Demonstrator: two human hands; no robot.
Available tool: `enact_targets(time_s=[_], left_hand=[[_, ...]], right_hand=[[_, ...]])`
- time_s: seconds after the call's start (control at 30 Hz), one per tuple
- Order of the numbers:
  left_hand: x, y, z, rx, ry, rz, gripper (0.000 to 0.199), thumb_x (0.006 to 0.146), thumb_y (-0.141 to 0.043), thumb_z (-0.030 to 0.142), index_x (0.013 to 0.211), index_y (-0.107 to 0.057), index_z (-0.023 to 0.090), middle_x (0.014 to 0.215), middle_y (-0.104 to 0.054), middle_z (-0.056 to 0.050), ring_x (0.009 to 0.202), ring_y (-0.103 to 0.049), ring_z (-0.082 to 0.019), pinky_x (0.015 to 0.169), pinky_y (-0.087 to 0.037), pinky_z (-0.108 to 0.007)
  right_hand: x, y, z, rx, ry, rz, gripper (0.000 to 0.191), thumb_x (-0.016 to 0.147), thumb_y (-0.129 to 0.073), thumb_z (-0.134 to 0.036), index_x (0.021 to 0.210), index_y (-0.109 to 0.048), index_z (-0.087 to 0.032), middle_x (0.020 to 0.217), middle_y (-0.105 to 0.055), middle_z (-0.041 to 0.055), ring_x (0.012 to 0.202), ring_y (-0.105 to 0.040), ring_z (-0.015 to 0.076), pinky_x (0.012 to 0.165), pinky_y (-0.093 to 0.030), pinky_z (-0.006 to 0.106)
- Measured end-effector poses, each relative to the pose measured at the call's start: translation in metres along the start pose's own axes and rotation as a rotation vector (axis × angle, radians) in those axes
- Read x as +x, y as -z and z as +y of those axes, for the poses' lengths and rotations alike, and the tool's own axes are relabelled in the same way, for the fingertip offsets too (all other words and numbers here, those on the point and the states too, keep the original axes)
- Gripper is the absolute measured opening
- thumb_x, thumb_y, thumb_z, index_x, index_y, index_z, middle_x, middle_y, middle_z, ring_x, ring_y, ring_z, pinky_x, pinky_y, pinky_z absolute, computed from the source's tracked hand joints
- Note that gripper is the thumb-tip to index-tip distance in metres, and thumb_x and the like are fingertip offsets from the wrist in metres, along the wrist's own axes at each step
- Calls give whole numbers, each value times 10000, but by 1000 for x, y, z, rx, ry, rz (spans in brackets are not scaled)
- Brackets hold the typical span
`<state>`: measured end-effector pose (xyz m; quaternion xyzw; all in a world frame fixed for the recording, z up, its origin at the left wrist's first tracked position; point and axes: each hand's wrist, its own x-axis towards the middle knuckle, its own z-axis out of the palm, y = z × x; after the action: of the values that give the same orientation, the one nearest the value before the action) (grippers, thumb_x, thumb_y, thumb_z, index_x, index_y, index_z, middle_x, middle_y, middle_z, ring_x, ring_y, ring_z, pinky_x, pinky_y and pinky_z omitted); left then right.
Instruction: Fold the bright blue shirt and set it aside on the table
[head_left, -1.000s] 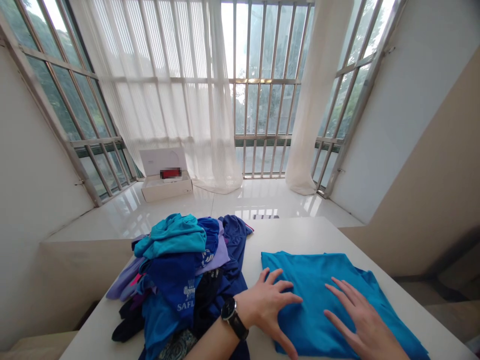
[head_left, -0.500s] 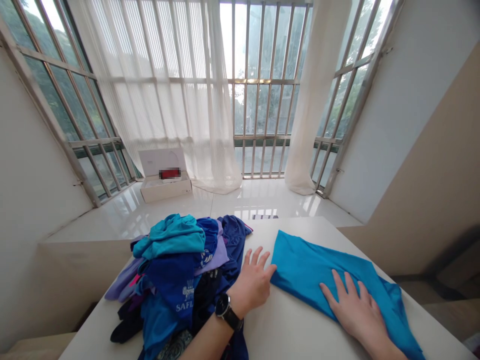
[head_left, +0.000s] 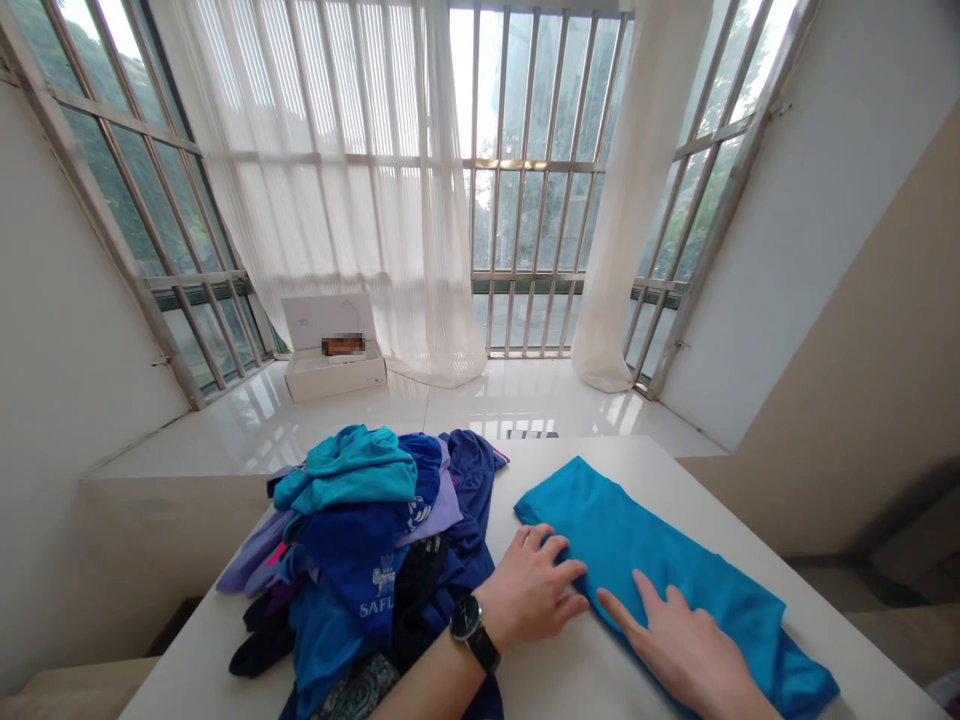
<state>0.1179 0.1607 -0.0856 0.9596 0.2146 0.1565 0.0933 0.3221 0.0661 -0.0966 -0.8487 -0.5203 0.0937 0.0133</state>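
Note:
A bright blue garment (head_left: 645, 550) lies folded flat in a long strip on the white table (head_left: 559, 675); its exact kind cannot be made out. My left hand (head_left: 536, 585), with a black watch (head_left: 466, 618) on its wrist, rests at the garment's near left edge, fingers apart and their tips touching the cloth. Over the garment's near middle lies my right hand (head_left: 690, 640), thumb and forefinger stretched out and apart, the other fingers partly bent against the fabric. Neither hand grips a fold that I can see.
A heap of clothes (head_left: 341, 560) in blue, teal, purple and black covers the table's left part. Behind the table, an open white box (head_left: 336, 378) stands on the glossy sill (head_left: 450, 405). Sheer curtains (head_left: 360, 220) hang before barred windows.
The blue garment has turned, its left end now nearer and its right end more squarely folded. My left hand has moved right and nearer, onto its edge; my right hand has slid left and nearer.

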Motion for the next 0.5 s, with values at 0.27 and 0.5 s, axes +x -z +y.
enact_targets(time_s=[0.27,0.5], left_hand=[[0,-4,-16,3,214,35,457,1006,-342,551,1210,-617,247,1414,-532,-63,1365,-361,-341,1093,-348,-579],[0,-9,-22,56,283,39,431,979,-446,450,1343,-528,237,1552,-375,-105,1451,-230,-383,1142,-240,-642]], right_hand=[[-14,17,9,278,308,-65,774,844,-374,-758,1399,-546,-247,1437,-565,95,1346,-491,305,1108,-416,454],[-10,-35,-12,-16,218,92,774,879,-371,-693,1499,-393,-230,1608,-286,110,1480,-225,355,1194,-204,570]])
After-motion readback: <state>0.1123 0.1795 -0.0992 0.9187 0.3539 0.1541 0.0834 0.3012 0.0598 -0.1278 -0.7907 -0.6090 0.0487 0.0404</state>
